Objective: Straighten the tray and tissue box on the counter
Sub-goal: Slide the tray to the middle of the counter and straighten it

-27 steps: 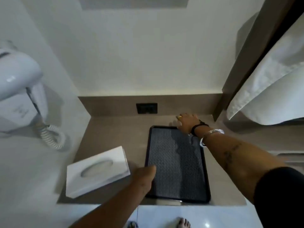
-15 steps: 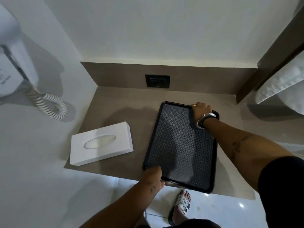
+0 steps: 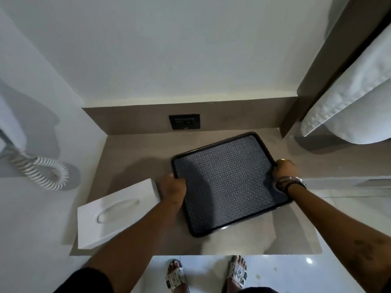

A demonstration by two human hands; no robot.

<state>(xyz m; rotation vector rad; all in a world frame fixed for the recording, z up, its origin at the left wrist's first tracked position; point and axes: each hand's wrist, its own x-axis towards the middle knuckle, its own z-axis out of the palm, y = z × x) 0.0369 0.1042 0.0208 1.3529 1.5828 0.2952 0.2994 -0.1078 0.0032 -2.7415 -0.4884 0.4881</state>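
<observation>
With the tray (image 3: 229, 182) sitting skewed on the desk (image 3: 131, 157), left hand (image 3: 173, 188) and right hand (image 3: 285, 170) clamp opposite rims, likely to rotate it square. Tissue box (image 3: 118, 212) lies angled just left, untouched.

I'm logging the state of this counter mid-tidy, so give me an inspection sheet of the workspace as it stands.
Surface: brown counter, bare apart from the job's things; pale glare patch near its front edge.
Job's things: black tray askew to the counter's edges; white tissue box askew, left of the tray.
Clutter: nothing seen.
Hands: left hand grips the tray's left rim, beside the tissue box; right hand grips its right rim.
Cables: white coiled cord hangs at the left wall.
Surroundings: dark wall socket behind the tray; white towel hanging at right.
</observation>
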